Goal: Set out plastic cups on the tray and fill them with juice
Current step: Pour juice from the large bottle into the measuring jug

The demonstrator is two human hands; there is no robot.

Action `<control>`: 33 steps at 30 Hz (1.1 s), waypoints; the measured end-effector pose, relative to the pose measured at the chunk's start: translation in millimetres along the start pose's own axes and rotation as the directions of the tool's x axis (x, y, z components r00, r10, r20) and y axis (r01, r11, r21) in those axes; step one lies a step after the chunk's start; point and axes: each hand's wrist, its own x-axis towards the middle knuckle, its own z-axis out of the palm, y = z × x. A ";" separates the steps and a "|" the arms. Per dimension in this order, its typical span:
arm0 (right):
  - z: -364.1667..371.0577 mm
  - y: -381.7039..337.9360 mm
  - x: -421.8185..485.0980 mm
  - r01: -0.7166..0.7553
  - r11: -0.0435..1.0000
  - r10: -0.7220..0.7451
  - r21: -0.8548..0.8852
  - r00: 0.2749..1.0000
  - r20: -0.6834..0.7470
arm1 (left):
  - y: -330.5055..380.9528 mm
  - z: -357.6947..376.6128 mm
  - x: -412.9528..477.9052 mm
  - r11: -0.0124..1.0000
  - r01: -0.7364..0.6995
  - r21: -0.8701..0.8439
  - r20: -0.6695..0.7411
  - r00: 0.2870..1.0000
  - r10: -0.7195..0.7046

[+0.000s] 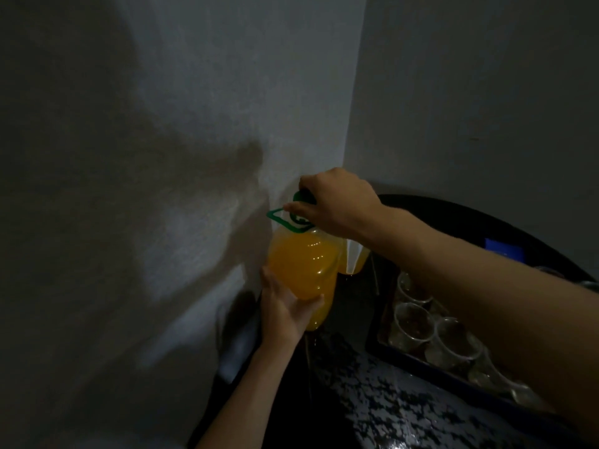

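Note:
A clear plastic bottle of orange juice with a green handle ring stands upright in the air near the wall corner. My left hand cups its lower side. My right hand wraps over the green cap at its top. To the right, a dark tray holds several clear plastic cups, which look empty. My right forearm hides part of the tray and some cups.
The tray sits on a black round table with a speckled dark surface in front. A blue object lies at the table's far side. Walls close in at the left and behind.

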 end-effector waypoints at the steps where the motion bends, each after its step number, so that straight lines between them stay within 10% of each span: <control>1: 0.2 1.4 -0.2 0.019 1.000 -0.020 0.017 1.000 0.006 | -1.0 0.6 -1.5 1.000 -0.003 0.014 -0.011 1.000 0.003; 12: -29.2 15.9 9.1 0.209 0.978 -0.190 -0.006 0.902 0.387 | -5.0 3.9 5.9 0.997 0.060 0.039 0.026 0.998 -0.061; 19: -23.0 0.3 16.3 0.073 0.970 -0.033 -0.230 0.984 0.174 | -3.7 3.0 1.0 0.964 0.138 -0.226 0.064 0.990 -0.127; 33: -21.9 -10.3 22.7 0.032 0.971 0.017 -0.238 0.979 0.203 | 7.8 -3.5 0.3 0.995 0.058 -0.079 0.015 0.998 -0.057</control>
